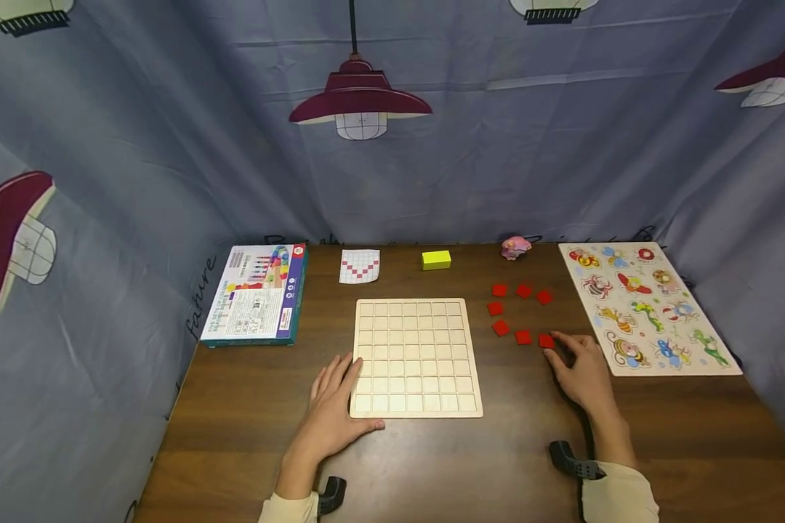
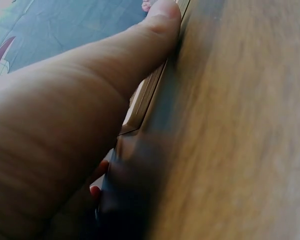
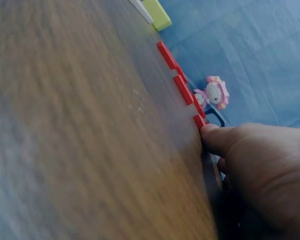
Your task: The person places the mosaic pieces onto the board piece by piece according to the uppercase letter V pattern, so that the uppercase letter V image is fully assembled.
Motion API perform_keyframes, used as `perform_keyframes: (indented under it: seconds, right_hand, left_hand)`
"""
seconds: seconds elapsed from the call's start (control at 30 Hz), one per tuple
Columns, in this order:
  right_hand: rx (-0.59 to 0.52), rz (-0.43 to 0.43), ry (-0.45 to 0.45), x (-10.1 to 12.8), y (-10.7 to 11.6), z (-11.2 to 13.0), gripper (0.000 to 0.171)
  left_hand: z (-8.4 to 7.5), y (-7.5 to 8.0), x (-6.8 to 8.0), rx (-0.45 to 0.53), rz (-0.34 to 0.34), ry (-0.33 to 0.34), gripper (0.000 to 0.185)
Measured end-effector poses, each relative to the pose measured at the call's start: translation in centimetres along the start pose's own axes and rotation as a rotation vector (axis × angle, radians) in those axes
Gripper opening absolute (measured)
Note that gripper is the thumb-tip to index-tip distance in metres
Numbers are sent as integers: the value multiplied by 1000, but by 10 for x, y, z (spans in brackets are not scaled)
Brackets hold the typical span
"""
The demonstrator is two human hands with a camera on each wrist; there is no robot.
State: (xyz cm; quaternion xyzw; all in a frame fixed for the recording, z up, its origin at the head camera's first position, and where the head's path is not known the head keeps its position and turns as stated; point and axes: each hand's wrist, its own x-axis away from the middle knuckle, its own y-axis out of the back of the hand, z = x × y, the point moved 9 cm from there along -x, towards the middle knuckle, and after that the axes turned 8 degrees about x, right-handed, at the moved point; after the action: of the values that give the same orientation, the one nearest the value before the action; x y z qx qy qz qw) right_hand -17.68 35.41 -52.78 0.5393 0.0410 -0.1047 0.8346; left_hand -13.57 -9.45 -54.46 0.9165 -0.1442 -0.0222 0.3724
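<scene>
A pale wooden grid board (image 1: pixel 416 363) lies flat, its square cells bare. My left hand (image 1: pixel 332 407) rests at the board's lower left, fingers extended along the left edge and thumb below the near edge. In the left wrist view the thumb (image 2: pixel 157 37) lies along the board's side. To the right of the board, several small red square tiles (image 1: pixel 522 337) are spread out. My right hand (image 1: pixel 584 370) pinches the rightmost near red tile (image 1: pixel 546 341) between thumb and index finger. In the right wrist view the thumb (image 3: pixel 217 137) is against that tile's edge (image 3: pixel 199 121).
Behind the board lie a pattern card (image 1: pixel 360 266) with red squares and a yellow block (image 1: pixel 436 260). A pink figurine (image 1: pixel 515 248) stands at the back. A boxed set (image 1: pixel 255 294) lies left, and an insect picture board (image 1: pixel 647 309) lies right, close beside my right hand.
</scene>
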Motion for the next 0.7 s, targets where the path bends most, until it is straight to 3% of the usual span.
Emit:
perform_keyframes:
  seconds: [0.33,0.7]
  right_hand:
    - [-15,-89,31,4,-2,8,27]
    - [-129,-287,103,14,2,21,34]
  left_hand:
    - [3,1,2,-12,-16,-13,111]
    - [0,4,2,-1,-31,-45,105]
